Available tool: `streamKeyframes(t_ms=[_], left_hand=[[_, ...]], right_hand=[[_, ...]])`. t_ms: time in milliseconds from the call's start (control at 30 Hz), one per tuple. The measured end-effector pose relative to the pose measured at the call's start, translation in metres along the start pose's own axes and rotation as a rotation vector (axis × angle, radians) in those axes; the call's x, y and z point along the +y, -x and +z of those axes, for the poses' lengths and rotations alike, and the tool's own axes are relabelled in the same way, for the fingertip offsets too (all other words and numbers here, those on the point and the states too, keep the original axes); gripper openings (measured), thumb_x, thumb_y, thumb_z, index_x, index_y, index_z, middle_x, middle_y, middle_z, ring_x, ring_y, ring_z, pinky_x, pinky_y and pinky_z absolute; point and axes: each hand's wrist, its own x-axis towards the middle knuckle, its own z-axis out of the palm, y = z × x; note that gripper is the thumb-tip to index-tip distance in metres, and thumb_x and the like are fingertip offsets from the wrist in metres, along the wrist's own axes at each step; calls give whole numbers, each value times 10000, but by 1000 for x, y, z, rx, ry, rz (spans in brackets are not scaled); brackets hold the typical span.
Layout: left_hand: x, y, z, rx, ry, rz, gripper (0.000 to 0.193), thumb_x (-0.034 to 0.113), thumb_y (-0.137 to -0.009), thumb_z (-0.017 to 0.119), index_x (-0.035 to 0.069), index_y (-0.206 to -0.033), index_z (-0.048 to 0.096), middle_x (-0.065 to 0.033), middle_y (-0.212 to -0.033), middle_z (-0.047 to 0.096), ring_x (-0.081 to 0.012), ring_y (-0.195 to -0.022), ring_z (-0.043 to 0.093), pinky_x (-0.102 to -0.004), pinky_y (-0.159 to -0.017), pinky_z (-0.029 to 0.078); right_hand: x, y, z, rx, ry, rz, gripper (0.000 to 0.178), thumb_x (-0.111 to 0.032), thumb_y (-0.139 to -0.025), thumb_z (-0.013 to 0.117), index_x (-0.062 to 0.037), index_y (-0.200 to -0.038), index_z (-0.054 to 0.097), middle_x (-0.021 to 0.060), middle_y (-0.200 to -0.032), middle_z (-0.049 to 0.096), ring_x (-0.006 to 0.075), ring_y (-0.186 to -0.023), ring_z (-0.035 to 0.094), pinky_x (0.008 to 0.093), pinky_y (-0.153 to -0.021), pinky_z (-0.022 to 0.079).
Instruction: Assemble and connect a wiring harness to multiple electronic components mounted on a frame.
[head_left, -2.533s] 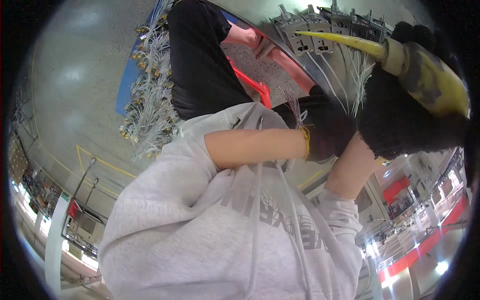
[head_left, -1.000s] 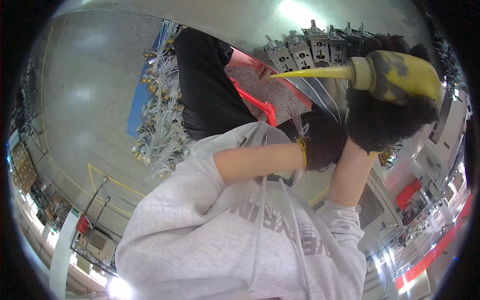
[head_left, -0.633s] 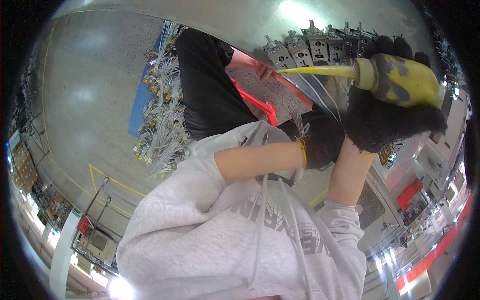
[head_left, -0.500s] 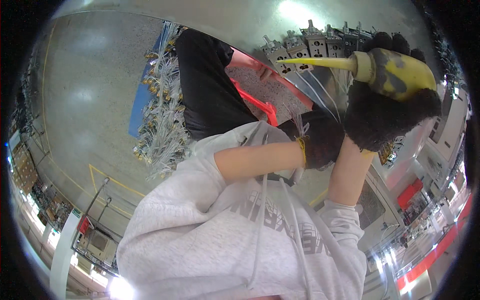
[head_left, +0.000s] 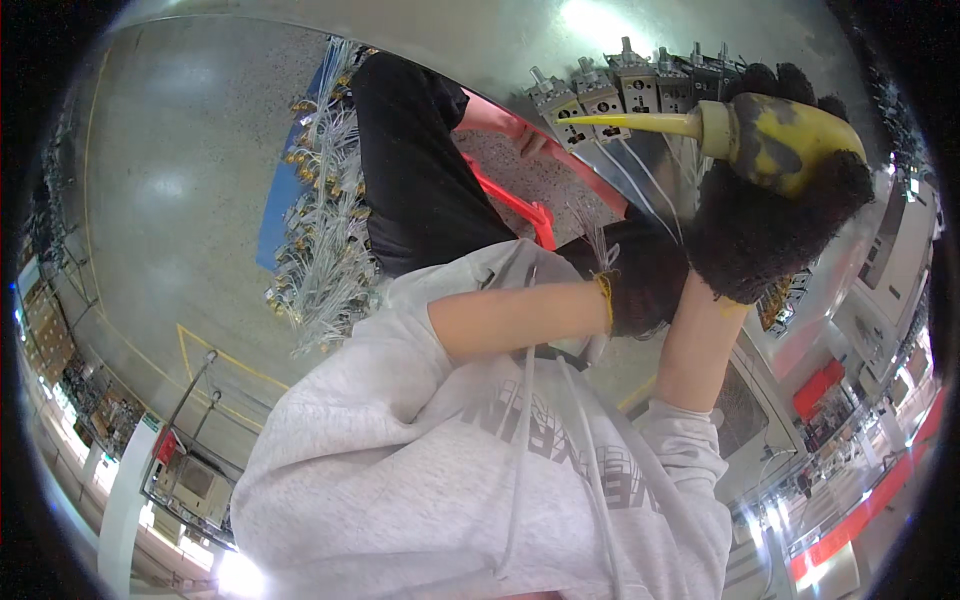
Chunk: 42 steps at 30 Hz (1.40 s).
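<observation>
Yellow squeeze bottle (head_left: 795,145) in gloved right hand (head_left: 775,215), nozzle (head_left: 650,123) leftward.

Grey speckled concrete flooring (head_left: 165,240) spreads to your left, crossed by an angled yellow floor line (head_left: 234,356), with a flat blue sheet (head_left: 271,230) nearer your side. A bright red bar (head_left: 542,217) slants just above the floor near you. Farther off at left stand a dark bent tubular rail (head_left: 182,402) and a smooth white upright post (head_left: 123,510). Far to your right, a pale boxy cabinet (head_left: 890,255), a red rectangular panel (head_left: 819,388) and a long red band (head_left: 885,497) line the bright hall.
</observation>
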Motion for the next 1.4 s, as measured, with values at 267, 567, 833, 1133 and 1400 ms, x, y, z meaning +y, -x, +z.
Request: streamKeyframes(t_ms=[267,567,833,1133,1400], left_hand=[[98,-45,24,-463,-1278,-898,527,135,-1065,325,49,-1564,178,-83,-1630,212,-212,-1487,206,-335,-1240,127],[-56,16,-35,-279,365,-159,505,185,-1085,284,55,-1562,183,-85,-1625,224,-214,-1479,231,-331,-1234,161],[-23,11,-32,-137,507,-184,459,163,-1053,373,51,-1496,337,-117,-1537,377,-224,-1398,366,-342,-1182,269],[66,10,-61,-310,-553,85,166,164,-831,672,47,-944,705,-182,-891,700,-327,-839,687,-416,-726,518],[49,14,-59,-333,-863,186,158,151,-827,668,46,-939,697,-169,-868,689,-335,-839,682,-429,-732,517]], right_hand=[[-181,65,136,540,-886,-143,568,-477,-916,616,-68,-1300,529,219,-1341,523,380,-1240,537,562,-1061,451],[-137,49,106,485,-879,-135,538,-427,-953,577,-101,-1369,476,242,-1379,498,407,-1262,520,569,-1089,424],[-189,68,138,367,-1018,-203,521,-437,-907,637,-68,-1265,559,227,-1294,570,381,-1217,555,535,-1050,464],[-183,68,126,581,-872,-280,576,-482,-844,703,-63,-1217,574,214,-1233,594,375,-1152,586,539,-1028,483],[-185,69,127,633,-843,-281,601,-466,-830,718,-50,-1235,564,212,-1236,600,379,-1159,590,537,-1056,461]])
